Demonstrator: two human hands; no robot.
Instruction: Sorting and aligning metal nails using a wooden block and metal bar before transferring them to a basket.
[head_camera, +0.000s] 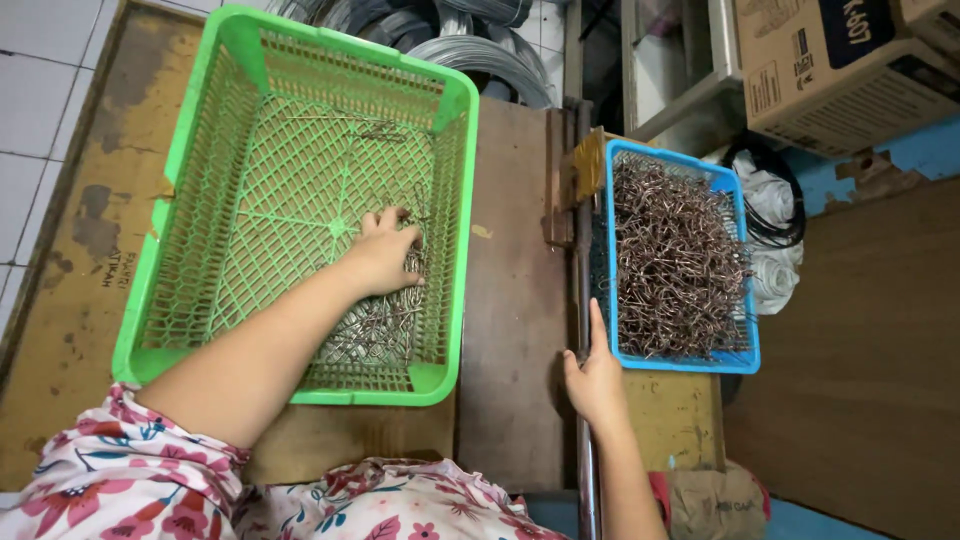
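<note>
My left hand (388, 252) reaches into a green mesh basket (250, 60) and closes on a clump of thin bent wire pieces (385, 325) lying along its right side. My right hand (596, 375) rests flat on the near left edge of a blue basket (742, 355), fingers stretched along its rim. The blue basket is heaped with copper-coloured bent wire hooks (678, 262). A few loose wires (372, 128) lie at the far end of the green basket.
Both baskets sit on a worn wooden bench (510, 300) with a metal rod (584, 460) running between them. Coils of grey wire (470, 45) lie beyond the green basket. Cardboard boxes (840, 70) and a black cable (775, 200) are at the right.
</note>
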